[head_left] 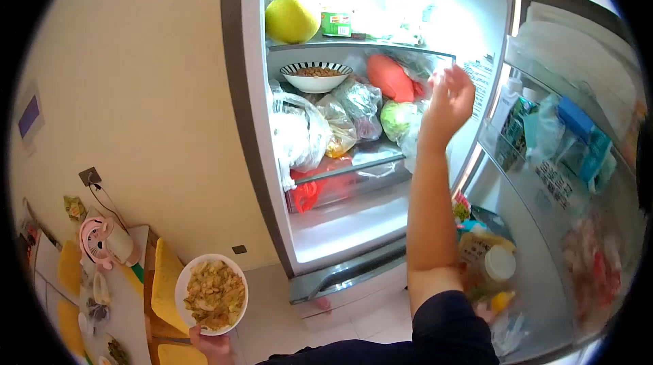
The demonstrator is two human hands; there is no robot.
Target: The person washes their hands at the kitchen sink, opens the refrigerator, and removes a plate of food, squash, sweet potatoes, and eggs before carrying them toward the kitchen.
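Observation:
My left hand [212,343] grips the near rim of a white bowl [245,289] filled with cooked food, held at the lower left. Raised at the right side of the open fridge [347,236], my right hand [450,96] has its fingers curled in front of the bright interior; whether anything is between them is too small to tell. A red bag [392,78] and a green cabbage [397,120] lie left of that hand. On the same level, a striped bowl [317,83] of brown food rests at the left, above several plastic bags [299,135].
A yellow-green fruit [292,18] sits on the upper shelf [367,43]. The loaded fridge door [544,229] stands open at the right. At the lower left are a table [132,324], yellow chairs [166,290] and a pink fan [97,242].

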